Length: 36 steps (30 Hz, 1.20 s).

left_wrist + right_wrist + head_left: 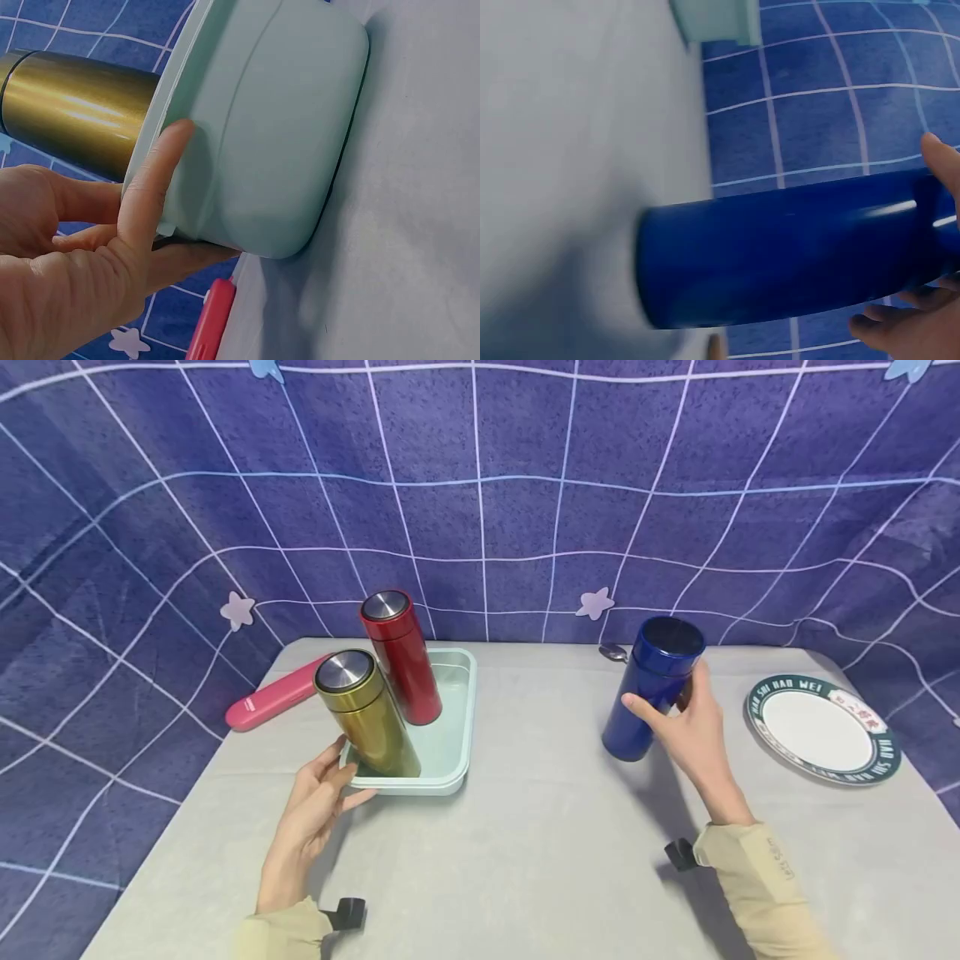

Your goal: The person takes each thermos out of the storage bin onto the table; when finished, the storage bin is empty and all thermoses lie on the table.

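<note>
My left hand [311,802] holds the front left corner of a pale green tub [471,710], one finger along its outer wall [277,135] beneath the rim. Inside the tub stand a gold thermos flask [375,727], close to that hand, and a red thermos flask [411,668] behind it. Over on the right, my right hand [693,735] grips a blue thermos flask [648,693] near its top, thumb on the near side and fingers around the far side. In the right wrist view the blue flask [780,251] fills the middle; whether its base touches the table is unclear.
A pink case [277,693] lies left of the tub. Behind the blue flask lies a spoon [613,652], partly hidden. A white plate with a green patterned rim [772,743] sits at the right. Blue gridded cloth [517,518] hangs along the table's back.
</note>
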{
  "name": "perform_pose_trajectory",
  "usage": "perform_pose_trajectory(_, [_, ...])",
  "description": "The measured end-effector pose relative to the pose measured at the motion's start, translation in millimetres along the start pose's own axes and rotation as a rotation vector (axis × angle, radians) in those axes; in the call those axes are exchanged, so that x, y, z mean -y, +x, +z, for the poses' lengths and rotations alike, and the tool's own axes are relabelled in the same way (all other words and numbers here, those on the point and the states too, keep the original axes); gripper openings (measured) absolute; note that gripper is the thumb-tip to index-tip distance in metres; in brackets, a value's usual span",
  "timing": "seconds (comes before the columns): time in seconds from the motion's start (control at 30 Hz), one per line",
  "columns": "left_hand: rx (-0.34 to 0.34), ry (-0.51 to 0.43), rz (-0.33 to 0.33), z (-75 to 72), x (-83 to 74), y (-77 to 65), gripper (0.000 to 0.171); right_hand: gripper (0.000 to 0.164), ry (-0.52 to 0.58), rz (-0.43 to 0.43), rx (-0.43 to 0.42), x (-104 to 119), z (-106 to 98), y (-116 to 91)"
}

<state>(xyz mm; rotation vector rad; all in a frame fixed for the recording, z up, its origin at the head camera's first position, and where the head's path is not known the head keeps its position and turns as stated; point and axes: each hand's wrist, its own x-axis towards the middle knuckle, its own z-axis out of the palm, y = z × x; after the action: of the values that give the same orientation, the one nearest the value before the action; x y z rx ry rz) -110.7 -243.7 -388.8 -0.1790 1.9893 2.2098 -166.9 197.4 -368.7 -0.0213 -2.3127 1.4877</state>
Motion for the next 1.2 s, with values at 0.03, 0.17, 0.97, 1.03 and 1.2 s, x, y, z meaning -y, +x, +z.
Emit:
perform_pose_trajectory(0.03, [0.001,0.004,0.000,0.1,-0.1,0.2,0.062,0.089,0.024,-0.012,-0.004,4,-3,2])
perform_pose_trajectory(0.17, [0.002,0.012,0.000,0.6,-0.7,1.0,0.062,0.103,0.109,-0.068,-0.026,24,-16,14])
perform_pose_trajectory(0.97, [-0.002,-0.004,-0.008,1.9,1.9,1.5,0.061,0.104,0.275,-0.471,0.079,119,28,5])
perform_pose_trajectory(1.03, [-0.004,-0.008,-0.011,1.2,2.0,1.2,0.061,0.104,0.281,-0.467,0.123,117,43,2])
perform_pose_trajectory(1.2, [-0.006,0.003,0.000,0.0,2.3,-0.3,0.061,0.104,0.346,-0.417,0.275,117,84,-8])
